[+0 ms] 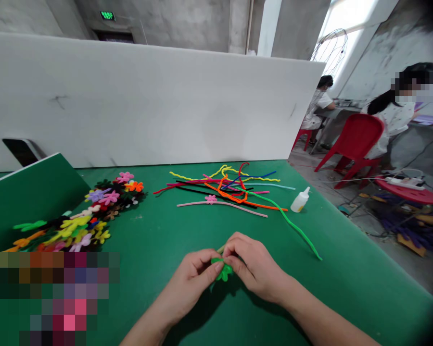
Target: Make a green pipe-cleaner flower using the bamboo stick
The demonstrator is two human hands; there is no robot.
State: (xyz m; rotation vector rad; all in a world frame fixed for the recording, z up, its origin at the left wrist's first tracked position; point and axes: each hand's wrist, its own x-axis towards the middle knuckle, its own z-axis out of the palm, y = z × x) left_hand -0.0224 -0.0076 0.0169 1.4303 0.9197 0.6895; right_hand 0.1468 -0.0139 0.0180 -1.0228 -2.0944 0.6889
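The green flower (224,275) was pinched by the left hand (197,275) and right hand (256,265), fingertips closed; beyond it, pipe cleaners (234,197) were strewn.

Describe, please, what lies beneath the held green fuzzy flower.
Beneath the green fuzzy flower, a shadowed green tabletop shows around its edges; whatever the flower, left hand and right hand cover cannot be seen.
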